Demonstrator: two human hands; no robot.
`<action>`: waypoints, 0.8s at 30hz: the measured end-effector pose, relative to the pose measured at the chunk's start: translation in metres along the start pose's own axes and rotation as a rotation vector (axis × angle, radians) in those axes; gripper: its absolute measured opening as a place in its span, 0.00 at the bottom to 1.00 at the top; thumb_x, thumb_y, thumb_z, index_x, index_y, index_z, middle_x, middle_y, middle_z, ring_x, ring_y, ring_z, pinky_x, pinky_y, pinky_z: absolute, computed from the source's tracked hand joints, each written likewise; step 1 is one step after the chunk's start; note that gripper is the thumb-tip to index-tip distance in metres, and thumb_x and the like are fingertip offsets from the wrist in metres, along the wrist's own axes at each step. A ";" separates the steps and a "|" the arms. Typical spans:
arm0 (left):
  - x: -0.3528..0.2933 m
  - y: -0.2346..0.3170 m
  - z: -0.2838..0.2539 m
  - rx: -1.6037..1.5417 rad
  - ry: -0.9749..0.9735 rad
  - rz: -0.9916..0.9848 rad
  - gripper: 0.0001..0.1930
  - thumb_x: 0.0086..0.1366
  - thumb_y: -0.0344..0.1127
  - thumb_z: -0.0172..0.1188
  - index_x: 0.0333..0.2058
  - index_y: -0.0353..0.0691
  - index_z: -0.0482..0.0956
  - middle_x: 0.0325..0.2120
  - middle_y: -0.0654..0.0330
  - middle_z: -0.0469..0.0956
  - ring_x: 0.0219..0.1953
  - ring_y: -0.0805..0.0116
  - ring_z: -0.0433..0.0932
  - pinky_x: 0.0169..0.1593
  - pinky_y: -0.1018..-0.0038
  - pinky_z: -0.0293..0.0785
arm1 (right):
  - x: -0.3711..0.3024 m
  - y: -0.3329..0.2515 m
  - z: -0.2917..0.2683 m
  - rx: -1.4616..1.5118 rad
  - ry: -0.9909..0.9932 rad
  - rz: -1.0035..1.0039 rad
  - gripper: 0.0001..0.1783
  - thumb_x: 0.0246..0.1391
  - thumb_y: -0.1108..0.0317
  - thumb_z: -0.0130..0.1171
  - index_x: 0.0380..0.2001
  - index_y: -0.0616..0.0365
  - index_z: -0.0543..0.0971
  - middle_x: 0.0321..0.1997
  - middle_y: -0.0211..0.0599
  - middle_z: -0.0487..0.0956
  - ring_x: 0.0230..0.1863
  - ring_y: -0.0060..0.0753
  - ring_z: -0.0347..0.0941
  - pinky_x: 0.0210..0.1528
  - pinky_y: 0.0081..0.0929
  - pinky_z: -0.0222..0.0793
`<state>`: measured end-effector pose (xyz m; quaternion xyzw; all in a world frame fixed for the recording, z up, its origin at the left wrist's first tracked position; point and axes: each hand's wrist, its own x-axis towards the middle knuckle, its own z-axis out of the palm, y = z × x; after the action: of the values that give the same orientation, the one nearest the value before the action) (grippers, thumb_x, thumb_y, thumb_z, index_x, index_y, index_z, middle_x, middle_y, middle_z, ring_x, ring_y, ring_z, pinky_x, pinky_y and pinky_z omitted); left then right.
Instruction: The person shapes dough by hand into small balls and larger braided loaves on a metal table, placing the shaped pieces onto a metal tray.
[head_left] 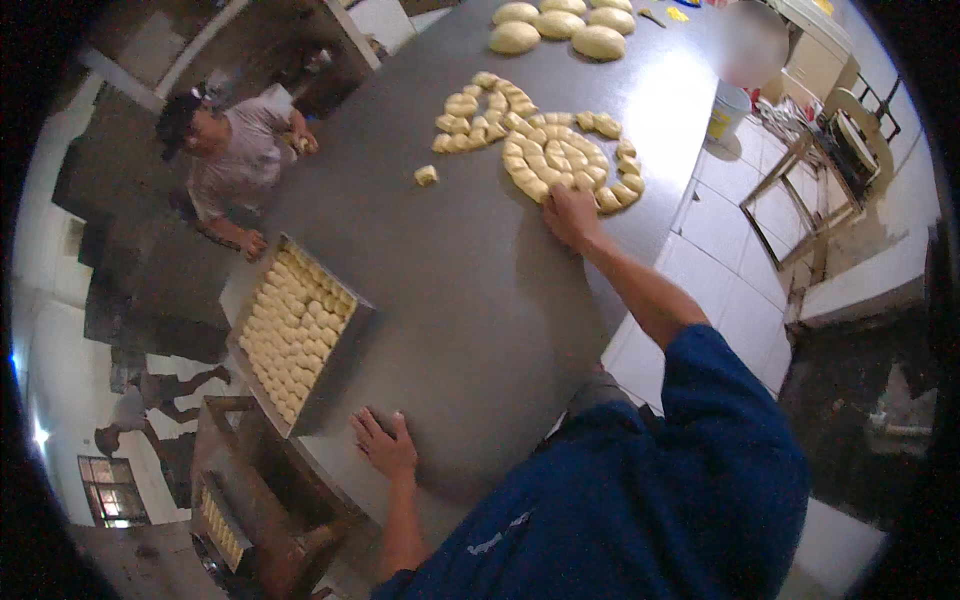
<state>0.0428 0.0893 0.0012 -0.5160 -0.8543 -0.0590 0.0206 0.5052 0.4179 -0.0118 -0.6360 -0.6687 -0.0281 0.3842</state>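
Note:
A coil of cut dough pieces (555, 150) lies on the grey table, its pieces still set in curved rows. My right hand (572, 215) reaches to the coil's near edge, fingers bent and closed on a dough piece there; the fingertips are partly hidden. Close to the tray, my left hand (385, 445) lies on the table with its fingers spread and nothing in it. Rows of small dough balls fill the metal tray (338, 345) at the left edge. One loose dough piece (426, 176) sits apart, left of the coil.
Several large dough mounds (598, 43) rest at the table's far end. Across the table, a co-worker (240, 150) stands with a hand near the tray. Another person's blurred head (750, 45) shows at the far right, beside a white bucket (728, 110). A wooden chair (820, 170) stands beyond.

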 end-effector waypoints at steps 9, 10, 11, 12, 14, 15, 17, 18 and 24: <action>0.001 0.081 -0.007 -1.062 -0.166 -0.102 0.25 0.76 0.53 0.53 0.44 0.31 0.78 0.34 0.54 0.78 0.44 0.58 0.82 0.51 0.62 0.76 | -0.195 -0.274 -0.071 0.684 -1.036 -0.127 0.20 0.61 0.59 0.66 0.52 0.56 0.78 0.40 0.38 0.83 0.43 0.42 0.81 0.48 0.36 0.77; 0.002 0.069 -0.008 -1.062 -0.180 -0.150 0.24 0.76 0.52 0.54 0.41 0.32 0.78 0.30 0.55 0.79 0.40 0.58 0.82 0.47 0.62 0.75 | -0.195 -0.267 -0.067 0.659 -1.019 -0.293 0.21 0.60 0.61 0.66 0.53 0.57 0.77 0.39 0.40 0.83 0.42 0.45 0.81 0.48 0.38 0.77; 0.002 0.055 -0.010 -1.064 -0.185 -0.208 0.23 0.76 0.52 0.54 0.38 0.33 0.78 0.26 0.56 0.79 0.36 0.59 0.82 0.43 0.61 0.75 | -0.193 -0.255 -0.060 0.628 -0.993 -0.469 0.22 0.59 0.63 0.67 0.55 0.58 0.76 0.39 0.42 0.83 0.42 0.47 0.81 0.47 0.39 0.78; 0.001 0.041 -0.006 -1.011 -0.196 -0.225 0.21 0.75 0.50 0.56 0.38 0.34 0.77 0.26 0.55 0.79 0.34 0.57 0.80 0.38 0.61 0.71 | -0.198 -0.217 -0.038 0.842 -0.982 -0.106 0.20 0.57 0.63 0.67 0.50 0.56 0.78 0.37 0.42 0.83 0.39 0.48 0.82 0.43 0.41 0.77; -0.028 -0.021 0.011 -0.778 -0.263 -0.028 0.18 0.73 0.48 0.58 0.39 0.36 0.77 0.29 0.51 0.79 0.34 0.53 0.79 0.36 0.59 0.70 | -0.185 -0.184 -0.064 0.687 -0.708 0.115 0.20 0.57 0.58 0.67 0.49 0.54 0.79 0.42 0.43 0.82 0.44 0.49 0.80 0.47 0.45 0.76; -0.054 -0.062 0.018 -0.584 -0.297 0.209 0.16 0.72 0.47 0.59 0.42 0.38 0.77 0.33 0.49 0.80 0.37 0.50 0.80 0.38 0.57 0.72 | -0.179 -0.172 -0.091 0.432 -0.572 -0.110 0.20 0.57 0.56 0.67 0.48 0.53 0.79 0.45 0.44 0.81 0.46 0.49 0.78 0.49 0.47 0.75; -0.085 -0.099 -0.008 -0.329 -0.070 0.584 0.17 0.71 0.47 0.59 0.45 0.39 0.78 0.42 0.46 0.79 0.44 0.46 0.78 0.45 0.52 0.73 | -0.184 -0.130 -0.128 0.120 -0.565 -0.616 0.22 0.57 0.50 0.67 0.48 0.52 0.79 0.51 0.46 0.78 0.53 0.52 0.75 0.54 0.51 0.72; -0.101 -0.105 -0.018 -0.200 0.008 0.770 0.17 0.70 0.47 0.60 0.47 0.40 0.78 0.46 0.45 0.78 0.47 0.44 0.77 0.49 0.49 0.73 | -0.184 -0.103 -0.115 -0.024 -0.676 -0.621 0.24 0.57 0.48 0.65 0.47 0.54 0.79 0.52 0.46 0.78 0.55 0.54 0.74 0.56 0.53 0.69; -0.012 0.060 -0.006 -0.486 -0.058 0.360 0.23 0.69 0.48 0.59 0.56 0.40 0.75 0.51 0.45 0.77 0.52 0.43 0.75 0.55 0.45 0.69 | -0.143 -0.171 0.004 -0.149 -0.666 -0.129 0.17 0.61 0.54 0.59 0.48 0.50 0.79 0.50 0.44 0.77 0.56 0.54 0.71 0.58 0.53 0.65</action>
<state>0.1011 0.1061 0.0106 -0.6504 -0.7103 -0.2422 -0.1177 0.3389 0.2692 -0.0159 -0.5931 -0.7922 0.1081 0.0950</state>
